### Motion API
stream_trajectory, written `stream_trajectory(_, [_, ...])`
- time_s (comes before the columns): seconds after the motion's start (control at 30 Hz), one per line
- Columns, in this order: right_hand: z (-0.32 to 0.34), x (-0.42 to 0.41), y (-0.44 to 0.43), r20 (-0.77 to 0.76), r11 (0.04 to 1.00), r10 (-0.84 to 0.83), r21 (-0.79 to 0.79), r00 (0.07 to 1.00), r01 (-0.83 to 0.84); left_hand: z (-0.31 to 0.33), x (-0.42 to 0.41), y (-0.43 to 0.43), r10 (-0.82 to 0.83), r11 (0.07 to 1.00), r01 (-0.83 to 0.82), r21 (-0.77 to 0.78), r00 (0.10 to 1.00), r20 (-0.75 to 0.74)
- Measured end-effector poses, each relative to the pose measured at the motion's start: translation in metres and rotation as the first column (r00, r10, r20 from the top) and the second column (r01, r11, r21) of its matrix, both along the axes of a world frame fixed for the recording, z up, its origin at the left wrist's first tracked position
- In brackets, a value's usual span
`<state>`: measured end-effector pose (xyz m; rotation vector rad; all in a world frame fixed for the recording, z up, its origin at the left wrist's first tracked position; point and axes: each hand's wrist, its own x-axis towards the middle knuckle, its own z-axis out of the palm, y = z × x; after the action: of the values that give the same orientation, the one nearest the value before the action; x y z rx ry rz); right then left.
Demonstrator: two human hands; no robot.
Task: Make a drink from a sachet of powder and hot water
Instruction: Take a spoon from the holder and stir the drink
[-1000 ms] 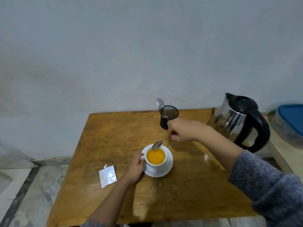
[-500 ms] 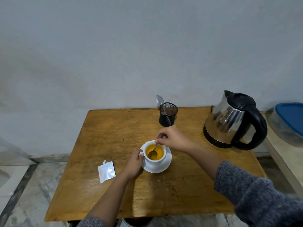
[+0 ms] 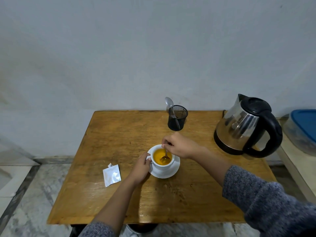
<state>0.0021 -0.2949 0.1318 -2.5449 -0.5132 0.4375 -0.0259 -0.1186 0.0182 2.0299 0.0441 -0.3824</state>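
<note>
Your right hand (image 3: 179, 145) is curled tight, fingertips pinching the top of the spoon (image 3: 165, 155), and the bowl of that spoon sits down in the orange drink (image 3: 160, 155), over toward the right side of the cup (image 3: 162, 164). Your left hand (image 3: 141, 166) is wrapped round the cup's handle on the left, fingers closed on it, holding the cup on its white saucer (image 3: 168, 173). Cup and saucer stand near the middle of the wooden table (image 3: 119, 134). The torn sachet (image 3: 112, 175) lies flat on the table to the left of your left hand, apart from the saucer. Far side of the table, a black mesh holder (image 3: 177, 119) stands upright with a second spoon (image 3: 169, 102) poking out. The steel kettle (image 3: 239, 129) sits at the far right, black handle toward the right edge. Beyond the table on the right, a blue-lidded container (image 3: 302, 127)
</note>
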Motion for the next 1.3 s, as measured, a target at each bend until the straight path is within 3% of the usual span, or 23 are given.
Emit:
stream_trajectory(0.17, [-0.019,-0.003,0.01,-0.055,0.886,-0.395,0.239,0.917,0.396,0.001,0.0,0.0,0.01,1.0,-0.01,-0.01,1.0,-0.004])
stream_trajectory(0.27, [-0.027,-0.006,0.012,-0.047,0.824,-0.488,0.305,0.872,0.478,0.0,0.0,0.001,0.015,1.0,-0.015,-0.016,1.0,-0.012])
stream_trajectory(0.4, [-0.028,-0.014,0.012,0.097,0.895,-0.401,0.253,0.911,0.367,-0.001,0.0,0.001,0.015,1.0,-0.016,-0.01,1.0,-0.016])
stream_trajectory(0.53, [-0.021,-0.015,0.011,0.178,0.992,-0.122,0.048,0.976,0.115,0.001,0.0,0.001,0.01,1.0,-0.01,-0.02,1.0,-0.015])
stream_trajectory(0.63, [-0.012,-0.016,0.009,0.165,0.982,0.125,-0.164,0.978,-0.098,0.003,-0.001,0.0,0.005,1.0,-0.006,-0.026,1.0,-0.02])
stream_trajectory(0.7, [-0.008,-0.016,0.007,0.135,0.968,0.184,-0.199,0.974,-0.156,0.004,-0.001,0.0,0.005,0.999,-0.005,-0.032,1.0,-0.014])
stream_trajectory(0.8, [-0.005,-0.015,0.008,0.105,0.98,0.172,-0.119,0.98,-0.159,0.004,-0.001,0.0,0.0,0.999,0.0,-0.034,1.0,-0.012])
stream_trajectory(0.93, [-0.01,-0.016,0.014,0.108,0.994,0.012,0.104,0.994,-0.023,0.001,-0.001,0.002,0.002,1.0,-0.003,-0.024,1.0,-0.013])
stream_trajectory(1.03, [-0.016,-0.017,0.016,0.127,0.984,-0.072,0.173,0.989,0.049,0.001,-0.001,0.001,-0.002,1.0,0.001,-0.03,1.0,-0.014])
stream_trajectory(1.3, [-0.018,-0.017,0.006,0.209,1.0,-0.002,0.016,0.978,-0.002,-0.003,0.001,0.001,0.001,1.0,-0.001,0.001,1.0,-0.013])
